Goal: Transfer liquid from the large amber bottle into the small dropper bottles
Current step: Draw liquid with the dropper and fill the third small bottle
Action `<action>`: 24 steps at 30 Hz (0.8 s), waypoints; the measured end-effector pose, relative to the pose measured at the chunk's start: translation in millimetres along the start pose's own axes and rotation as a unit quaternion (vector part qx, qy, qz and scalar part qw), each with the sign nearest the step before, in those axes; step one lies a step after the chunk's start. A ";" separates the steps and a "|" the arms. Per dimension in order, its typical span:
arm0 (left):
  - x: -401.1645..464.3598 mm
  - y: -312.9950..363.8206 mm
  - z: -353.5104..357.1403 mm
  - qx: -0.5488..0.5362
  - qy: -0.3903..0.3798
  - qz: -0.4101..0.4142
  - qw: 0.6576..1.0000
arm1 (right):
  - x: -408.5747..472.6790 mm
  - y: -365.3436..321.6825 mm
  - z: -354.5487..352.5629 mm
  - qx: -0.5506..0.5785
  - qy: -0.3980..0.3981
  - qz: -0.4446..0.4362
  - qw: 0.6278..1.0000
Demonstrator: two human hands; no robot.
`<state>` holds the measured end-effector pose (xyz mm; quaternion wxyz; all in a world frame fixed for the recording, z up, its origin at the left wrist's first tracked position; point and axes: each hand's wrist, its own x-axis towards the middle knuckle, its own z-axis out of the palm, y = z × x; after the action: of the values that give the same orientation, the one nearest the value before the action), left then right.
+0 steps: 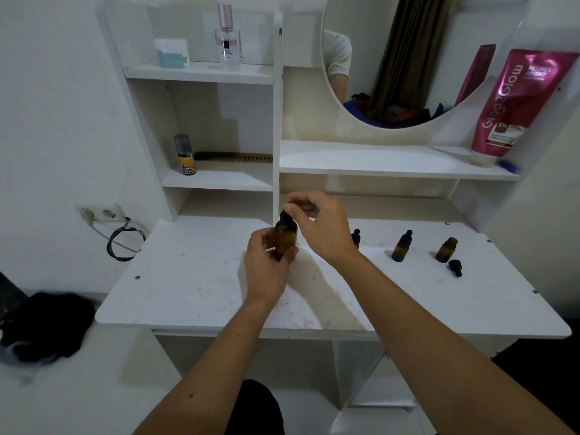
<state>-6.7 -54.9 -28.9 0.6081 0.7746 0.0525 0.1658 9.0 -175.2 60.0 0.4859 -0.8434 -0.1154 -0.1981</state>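
Amber bottle, the large one (pixel 285 238), stands upright in my left hand (pixel 266 262), just above the white tabletop (pixel 194 277) near its middle. My left fingers wrap the lower body from the left side, the thumb pressing the glass from the front, so the grip is closed firmly around it. My right hand (pixel 323 227) comes in from the right and sits over the bottle's neck, thumb and forefinger pinched on the black dropper cap (pixel 286 215) (whether the cap is loose or tight I cannot tell).

To the right of the large bottle, past my right wrist, a small dropper bottle (pixel 355 237) peeks out, mostly hidden by the hand. Further right stands a second small amber bottle (pixel 401 246) with its black dropper top on. Further right again is a third small bottle (pixel 446 249), open at the neck, and its black dropper top (pixel 455 267) lies on the table just beside it, nearer to me.

Behind the large bottle and to the left, a shelf holds a small yellow-labelled bottle (pixel 185 155) and a comb (pixel 233 157). Above that, a clear perfume bottle (pixel 228 42) stands on the top shelf. Far to the right, a pink tube (pixel 514 102) leans beside the round mirror (pixel 392 58).
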 end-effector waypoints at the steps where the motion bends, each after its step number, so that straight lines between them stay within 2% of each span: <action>1: -0.3 -0.9 -0.1 0.000 0.002 0.002 1.000 | -1.0 0.3 -1.5 0.002 0.003 -0.001 1.000; 9: -11.1 0.5 -0.4 0.006 0.011 0.001 1.000 | -23.2 7.7 -33.2 0.021 0.059 -0.014 0.998; 13: -20.5 4.0 -2.9 0.001 0.047 -0.008 0.999 | -41.9 17.7 -58.0 0.017 0.087 -0.018 0.996; 18: -36.2 14.4 5.5 -0.008 0.071 -0.014 0.997 | -64.4 32.2 -92.1 0.032 0.106 0.023 0.994; 24: -64.6 27.2 36.4 -0.022 0.069 0.006 0.997 | -89.2 52.8 -129.0 0.027 0.131 0.032 0.990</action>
<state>-59.0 -113.8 -22.8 0.6193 0.7478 0.0861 0.2232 -79.0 -313.5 37.3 0.5256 -0.7999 -0.0286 -0.2884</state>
